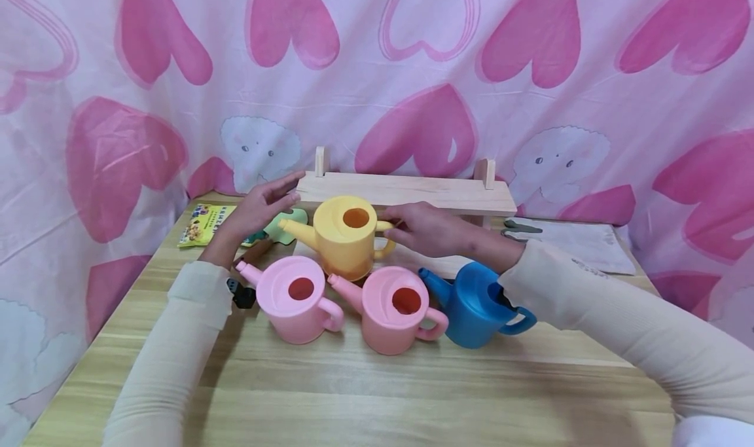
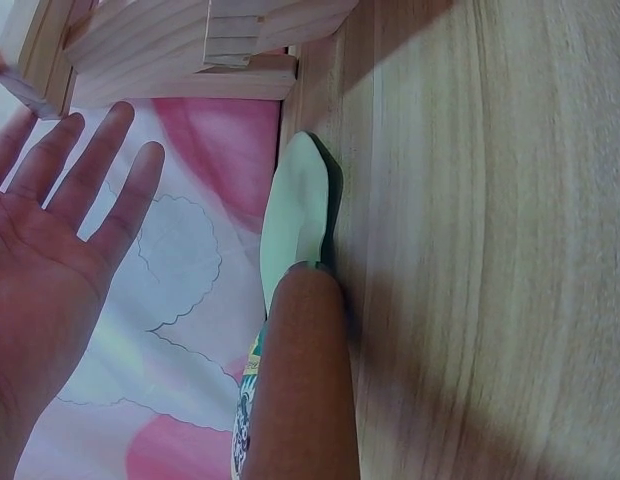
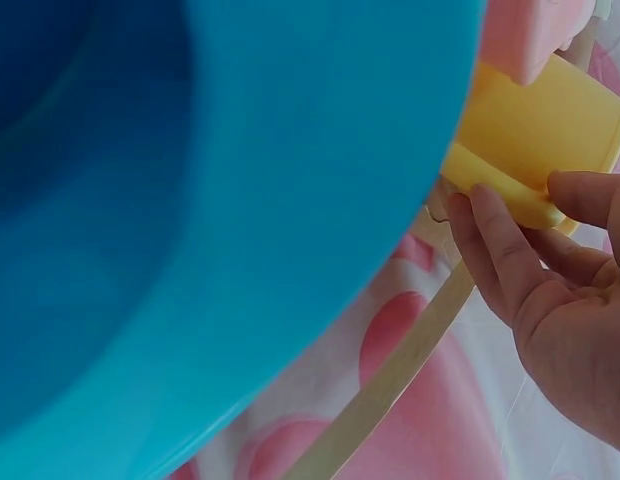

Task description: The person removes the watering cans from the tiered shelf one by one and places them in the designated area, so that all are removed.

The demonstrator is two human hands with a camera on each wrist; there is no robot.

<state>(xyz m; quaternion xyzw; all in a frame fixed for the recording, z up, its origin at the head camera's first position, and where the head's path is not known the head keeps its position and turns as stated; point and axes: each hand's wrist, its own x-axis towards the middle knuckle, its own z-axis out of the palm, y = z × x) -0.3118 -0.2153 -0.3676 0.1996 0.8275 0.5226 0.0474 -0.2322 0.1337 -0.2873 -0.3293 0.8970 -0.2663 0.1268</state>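
A yellow watering can (image 1: pixel 340 247) stands behind the front cans, its spout pointing left. My right hand (image 1: pixel 425 230) holds its handle from the right, thumb and fingers about the yellow handle (image 3: pixel 505 190) in the right wrist view. My left hand (image 1: pixel 259 206) reaches to the left end of a small wooden shelf (image 1: pixel 406 192). In the left wrist view the fingers of the left hand (image 2: pixel 50 250) are straight and spread, fingertips right at the wood. In front stand a light pink watering can (image 1: pixel 288 316), a darker pink one (image 1: pixel 385 329) and a blue one (image 1: pixel 471 319).
A green-bladed hand trowel with a brown handle (image 2: pixel 310 370) lies left of the shelf, near a yellow packet (image 1: pixel 200 226). A black object (image 1: pixel 241 296) lies beside the light pink can. At right, dark green-handled scissors (image 1: pixel 523 227) lie on a white cloth (image 1: pixel 589 244). A heart-patterned curtain (image 1: pixel 406 126) hangs behind.
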